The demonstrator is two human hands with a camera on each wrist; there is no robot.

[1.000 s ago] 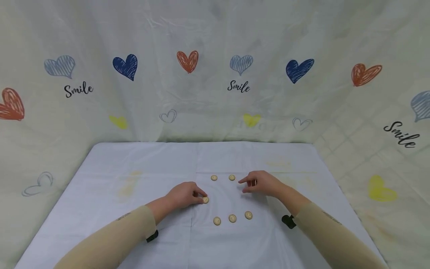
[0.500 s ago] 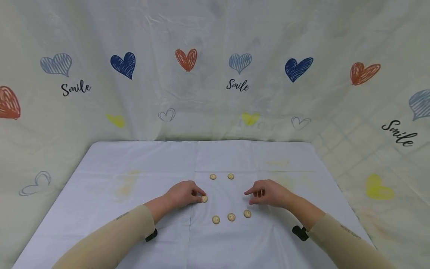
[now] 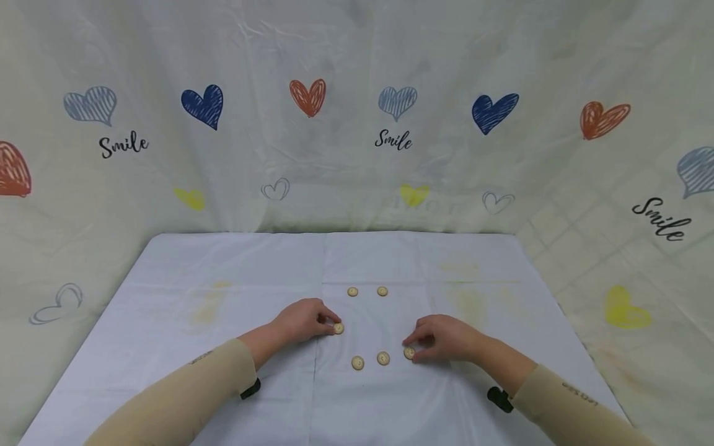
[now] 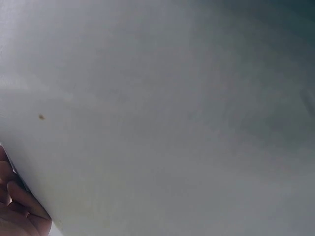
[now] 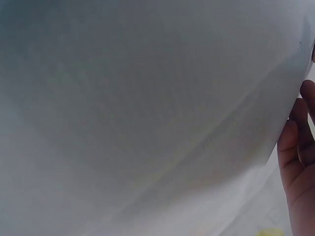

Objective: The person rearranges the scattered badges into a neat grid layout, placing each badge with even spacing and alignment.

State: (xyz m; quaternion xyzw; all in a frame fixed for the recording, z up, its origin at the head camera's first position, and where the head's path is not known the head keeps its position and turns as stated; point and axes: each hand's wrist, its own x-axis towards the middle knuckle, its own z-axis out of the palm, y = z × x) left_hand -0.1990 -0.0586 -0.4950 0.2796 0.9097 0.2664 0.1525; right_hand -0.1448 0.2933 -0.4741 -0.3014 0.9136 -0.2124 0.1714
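Several round, pale wooden buttons lie on the white-covered table. In the head view my left hand (image 3: 304,320) pinches the leftmost button (image 3: 339,328) at its left side, on the cloth. At the front right, my right hand (image 3: 446,338) has thumb and index finger on either side of a button (image 3: 409,353), gripping its edges. Left of that are a middle front button (image 3: 383,358) and another front button (image 3: 357,363). Two more, a back left button (image 3: 352,292) and a back right button (image 3: 382,291), lie farther away. Both wrist views catch only fingers at the edge.
A white cloth (image 3: 268,396) with creases and faint yellowish stains covers the table. Behind it hangs a pale curtain (image 3: 340,161) printed with hearts and the word Smile. A dark wrist camera (image 3: 499,399) sits under the right cuff.
My right hand has moved from beside the back right button down to the front right button and closed around it. The left hand stays at its button. The head view has shifted slightly.
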